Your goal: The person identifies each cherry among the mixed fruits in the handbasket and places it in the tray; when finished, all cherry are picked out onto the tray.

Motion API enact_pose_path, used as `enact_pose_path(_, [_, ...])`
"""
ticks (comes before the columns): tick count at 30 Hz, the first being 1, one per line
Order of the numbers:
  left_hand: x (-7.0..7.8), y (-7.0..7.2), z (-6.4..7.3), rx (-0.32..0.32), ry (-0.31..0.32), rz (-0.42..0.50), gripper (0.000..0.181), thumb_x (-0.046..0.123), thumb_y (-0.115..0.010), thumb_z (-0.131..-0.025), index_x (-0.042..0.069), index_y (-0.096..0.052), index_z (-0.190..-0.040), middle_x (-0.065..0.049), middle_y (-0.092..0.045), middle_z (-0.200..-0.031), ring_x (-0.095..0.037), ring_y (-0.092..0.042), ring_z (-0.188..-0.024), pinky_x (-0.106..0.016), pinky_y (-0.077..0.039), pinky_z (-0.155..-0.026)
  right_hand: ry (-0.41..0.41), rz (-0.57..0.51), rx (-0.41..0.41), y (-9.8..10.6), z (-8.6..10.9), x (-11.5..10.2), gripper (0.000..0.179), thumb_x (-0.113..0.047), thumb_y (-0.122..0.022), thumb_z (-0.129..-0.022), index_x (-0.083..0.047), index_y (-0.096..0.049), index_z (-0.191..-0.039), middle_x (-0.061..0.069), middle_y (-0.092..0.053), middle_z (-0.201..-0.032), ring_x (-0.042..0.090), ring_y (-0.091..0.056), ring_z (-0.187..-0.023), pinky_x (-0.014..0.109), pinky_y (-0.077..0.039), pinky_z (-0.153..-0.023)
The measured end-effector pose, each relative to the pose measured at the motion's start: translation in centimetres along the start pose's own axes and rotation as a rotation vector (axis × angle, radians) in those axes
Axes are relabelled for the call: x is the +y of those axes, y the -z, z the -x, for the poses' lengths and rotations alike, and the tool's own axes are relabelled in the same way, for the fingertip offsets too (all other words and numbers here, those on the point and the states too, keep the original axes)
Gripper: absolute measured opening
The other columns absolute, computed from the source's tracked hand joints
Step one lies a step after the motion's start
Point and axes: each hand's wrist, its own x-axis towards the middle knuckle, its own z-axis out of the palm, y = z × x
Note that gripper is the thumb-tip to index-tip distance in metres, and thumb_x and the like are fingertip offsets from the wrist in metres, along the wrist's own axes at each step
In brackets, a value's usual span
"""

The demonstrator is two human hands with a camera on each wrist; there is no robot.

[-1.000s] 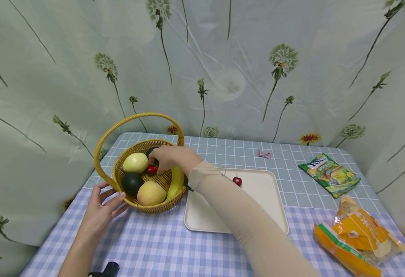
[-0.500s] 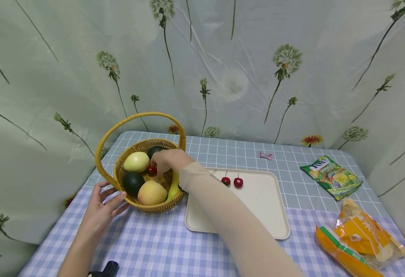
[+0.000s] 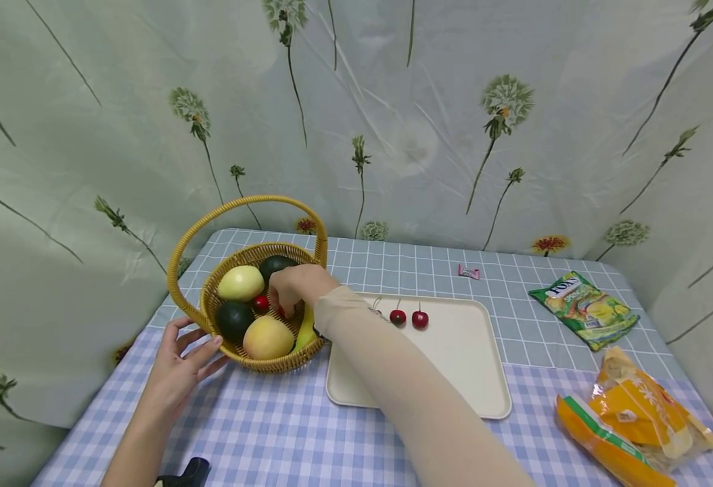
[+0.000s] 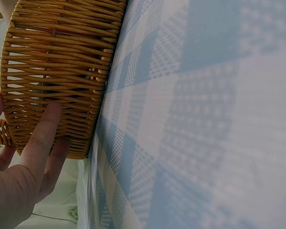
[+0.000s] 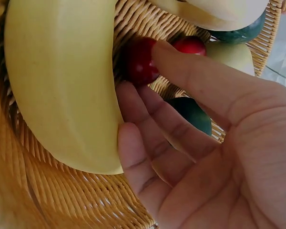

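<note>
A woven basket [image 3: 277, 366] with a tall arched handle holds a banana [image 5: 62, 81], a peach [image 3: 268, 338], a pale yellow-green fruit [image 3: 241, 283], dark green fruits [image 3: 234, 322] and red cherries. My left hand [image 3: 180, 365] rests its extended fingers [image 4: 44, 131] against the basket's outer wall and rim. Reaching inside, my right hand [image 3: 298, 287] pinches a cherry [image 5: 139, 62] between thumb and fingertips, close beside the banana. Another cherry [image 3: 262, 303] lies just left of that hand. On the white tray [image 3: 448, 379] sit cherries with stems [image 3: 420, 319], one partly hidden by the right sleeve.
A small pink wrapped candy [image 3: 469, 272] lies behind the tray. To the right are a green FOX'S candy bag [image 3: 584, 311] and an orange snack packet [image 3: 636, 412]. A floral curtain [image 3: 417, 122] hangs behind the checked tablecloth [image 3: 283, 433].
My right hand has shifted slightly lower into the basket, and the cherry left of it now shows more. The right sleeve has uncovered another cherry on the tray. My left hand stays put.
</note>
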Motion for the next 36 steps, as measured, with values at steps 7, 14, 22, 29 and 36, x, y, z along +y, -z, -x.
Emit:
enact_pose_path(7, [0.07,0.05,-0.01,-0.007,-0.005,0.005,0.057,0.012,-0.073,-0.103,0.034,-0.036,-0.140,-0.011,-0.038,-0.143,-0.001,-0.070,-0.103,-0.026,-0.066,-0.085,-0.026,-0.012,0.013,-0.25,0.37,-0.17,0.022,-0.005,-0.078,-0.094,-0.022,-0.080,-0.107,-0.009,-0.064,-0.097,0.013,-0.056,-0.096,0.023,-0.050,-0.069])
enact_pose_path(14, [0.09,0.16,0.04,-0.008,-0.003,0.026,0.056,0.010,-0.072,-0.104,0.035,-0.036,-0.139,-0.011,-0.037,-0.142,-0.005,-0.072,-0.102,-0.027,-0.066,-0.087,-0.013,0.132,0.042,-0.50,0.07,-0.65,0.020,-0.005,-0.080,-0.093,-0.024,-0.081,-0.101,-0.011,-0.066,-0.095,0.010,-0.053,-0.086,0.021,-0.051,-0.068])
enact_pose_path(22, [0.26,-0.05,-0.06,-0.001,0.004,-0.002,0.057,0.013,-0.073,-0.103,0.034,-0.035,-0.140,-0.012,-0.037,-0.143,-0.003,-0.071,-0.102,-0.027,-0.066,-0.086,-0.028,0.127,0.135,-0.98,0.08,-0.35,0.022,-0.004,-0.083,-0.086,-0.025,-0.078,-0.085,-0.011,-0.067,-0.090,0.010,-0.054,-0.080,0.021,-0.047,-0.061])
enact_pose_path(29, [0.29,-0.14,-0.05,-0.005,0.010,-0.006,0.057,0.014,-0.073,-0.104,0.034,-0.034,-0.140,-0.012,-0.036,-0.144,-0.003,-0.071,-0.102,-0.027,-0.065,-0.087,-0.010,0.143,0.119,-0.90,0.11,-0.14,0.015,-0.014,-0.087,-0.088,-0.024,-0.077,-0.090,-0.008,-0.067,-0.086,0.009,-0.058,-0.077,0.022,-0.051,-0.065])
enact_pose_path(36, [0.13,-0.06,0.04,0.005,0.025,-0.008,0.058,0.012,-0.073,-0.104,0.035,-0.034,-0.140,-0.013,-0.036,-0.145,-0.004,-0.071,-0.102,-0.027,-0.065,-0.087,0.058,0.068,0.047,-0.23,0.32,0.11,0.011,-0.016,-0.085,-0.093,-0.021,-0.076,-0.091,-0.005,-0.067,-0.087,0.009,-0.058,-0.078,0.022,-0.051,-0.065])
